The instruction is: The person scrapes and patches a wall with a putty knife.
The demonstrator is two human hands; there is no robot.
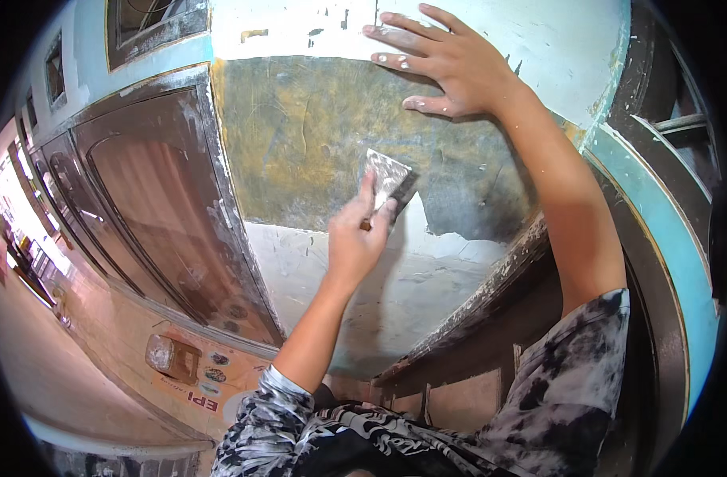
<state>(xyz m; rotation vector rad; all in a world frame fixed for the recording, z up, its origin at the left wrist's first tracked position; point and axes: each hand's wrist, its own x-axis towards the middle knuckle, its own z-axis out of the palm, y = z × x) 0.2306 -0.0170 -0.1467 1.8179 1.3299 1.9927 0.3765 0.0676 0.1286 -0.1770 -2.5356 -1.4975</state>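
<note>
My left hand (359, 230) grips a putty knife (389, 171) whose white-smeared blade is against a mottled olive-grey patch (292, 135) of the wall. Above and to the right, my right hand (451, 67) rests with fingers spread on the white upper wall (546, 56), white specks on its fingers. Below the patch the wall is pale white-grey (300, 278), with a jagged edge between the two.
A brown panelled door (157, 199) stands at the left. A small container (174, 358) sits on the floor over a printed sheet (200, 397). At the right are a turquoise frame (665, 238) and a dark recess below the wall.
</note>
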